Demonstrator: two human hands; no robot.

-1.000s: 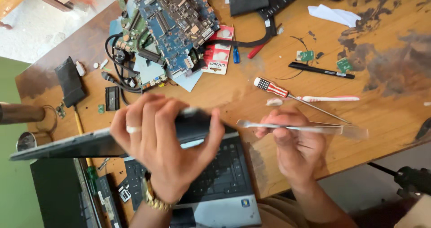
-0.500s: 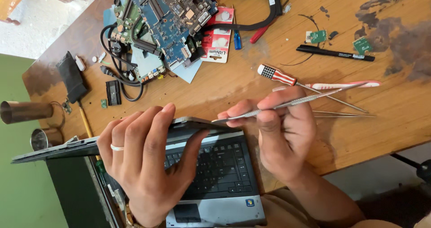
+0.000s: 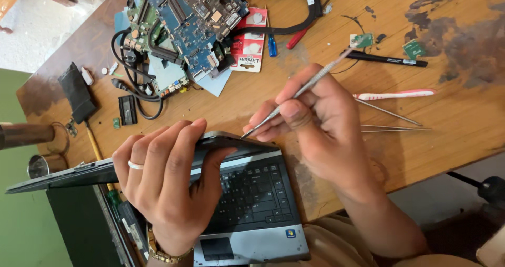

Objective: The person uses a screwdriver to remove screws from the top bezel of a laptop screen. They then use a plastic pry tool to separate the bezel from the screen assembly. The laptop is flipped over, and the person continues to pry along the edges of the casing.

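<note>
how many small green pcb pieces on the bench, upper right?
2: one small green board just above the black pen; another right of it, near the dark stain. More may hide among the clutter.

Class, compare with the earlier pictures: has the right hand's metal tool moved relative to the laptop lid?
Yes. The metal tool in the right hand has swung from lying flat along the table to slanting, its tip now at the laptop lid corner.

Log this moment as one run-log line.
left hand: grips laptop lid edge | right hand: holds metal pry tool, tip at lid corner | laptop: partly open on wooden table
</note>
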